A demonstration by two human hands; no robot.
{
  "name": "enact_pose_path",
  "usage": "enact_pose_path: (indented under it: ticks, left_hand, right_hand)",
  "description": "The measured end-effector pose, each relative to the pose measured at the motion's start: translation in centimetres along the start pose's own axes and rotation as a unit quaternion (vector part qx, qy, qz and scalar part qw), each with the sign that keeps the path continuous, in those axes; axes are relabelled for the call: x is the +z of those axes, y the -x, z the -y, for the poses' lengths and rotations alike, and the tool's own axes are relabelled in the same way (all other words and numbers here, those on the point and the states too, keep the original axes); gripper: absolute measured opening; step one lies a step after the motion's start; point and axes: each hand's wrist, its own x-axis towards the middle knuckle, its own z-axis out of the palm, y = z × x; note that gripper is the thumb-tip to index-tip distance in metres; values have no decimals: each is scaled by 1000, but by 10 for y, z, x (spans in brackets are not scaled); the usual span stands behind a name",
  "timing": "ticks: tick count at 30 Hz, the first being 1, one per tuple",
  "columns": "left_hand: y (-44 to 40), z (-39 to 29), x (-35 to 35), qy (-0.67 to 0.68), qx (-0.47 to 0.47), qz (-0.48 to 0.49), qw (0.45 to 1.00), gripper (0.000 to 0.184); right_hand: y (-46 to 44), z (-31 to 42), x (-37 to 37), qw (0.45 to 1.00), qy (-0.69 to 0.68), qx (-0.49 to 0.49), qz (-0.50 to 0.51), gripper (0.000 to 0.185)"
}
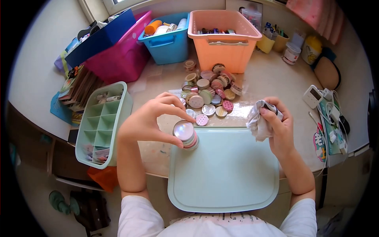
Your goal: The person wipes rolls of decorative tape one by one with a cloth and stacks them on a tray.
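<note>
My left hand (158,118) has its thumb and fingertips around a pearly-topped washi tape roll (184,130). That roll sits on top of a short stack of pink, white and green rolls (192,143), at the upper left corner of the pale green lid (225,170). My right hand (279,126) is raised over the lid's upper right side, gripping a crumpled white cloth (258,120). Something dark shows between cloth and fingers, too covered to name. Beyond the lid lies a heap of patterned washi tape rolls (205,96); a pink dotted roll (201,119) is nearest the stack.
To the left stands a green divided box (125,104) with small items in some compartments. Along the back are pink (114,59), blue (169,49) and orange bins (223,49). White cables and a small white device (312,96) lie at the right.
</note>
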Motion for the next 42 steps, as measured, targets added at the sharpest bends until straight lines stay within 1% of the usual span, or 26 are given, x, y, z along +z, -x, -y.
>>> enact_pose_path:
  ticks: [2,6,9,11,12,14,18,20,21,23,27,30,32,35,37,39,41,42]
  left_hand:
    - [1,0,1,11,-34,20,999,58]
    - [3,-3,1,15,-26,18,999,59]
    - [1,-8,0,10,-42,42,998,59]
    - [1,-10,2,22,-107,59,992,56]
    - [1,-10,1,22,-104,61,992,56]
    - [2,-10,-2,23,-129,84,988,60]
    - [0,-13,6,4,-92,66,994,66]
    - [0,-1,17,-20,-35,65,997,70]
    - [-2,-3,18,-20,-35,65,997,70]
    - [-5,-9,20,-32,-102,95,990,69]
    - [-6,-7,25,-25,-88,97,991,71]
    - [-7,-9,27,-23,-106,97,989,75]
    - [-8,-12,26,-24,-149,113,982,78]
    - [-8,-16,26,-35,-168,116,978,82]
    - [-9,-20,25,-32,-182,108,977,86]
    - [-4,-22,28,-26,-198,98,975,89]
    - [10,-16,36,22,-183,17,983,97]
    - [15,-17,43,18,-185,14,982,97]
  right_hand:
    - [1,0,0,1000,-2,4,8,18]
    - [0,-2,-2,1000,13,-1,15,18]
    - [-1,-1,-1,1000,17,-3,17,18]
    - [-2,-1,-1,1000,19,-4,15,18]
    - [-3,-2,-2,1000,17,0,12,18]
    - [-4,-2,-3,1000,16,1,7,19]
    - [-6,-1,-2,1000,11,12,-2,19]
    - [-7,-2,-3,1000,10,17,-5,18]
    - [-8,-2,-3,1000,15,18,-7,18]
    - [-9,-1,-3,1000,20,20,-10,18]
    - [-13,3,-7,999,18,12,-49,19]
    - [-18,11,-9,997,4,-6,-77,20]
    - [-22,14,-13,995,-15,-30,-91,21]
    - [-29,12,-22,995,0,-34,-96,20]
    - [-34,8,-26,995,10,-39,-91,20]
    - [-38,2,-32,994,13,-20,-108,20]
    - [-41,2,-33,994,5,-13,-112,21]
    - [-42,3,-33,993,-2,-3,-121,21]
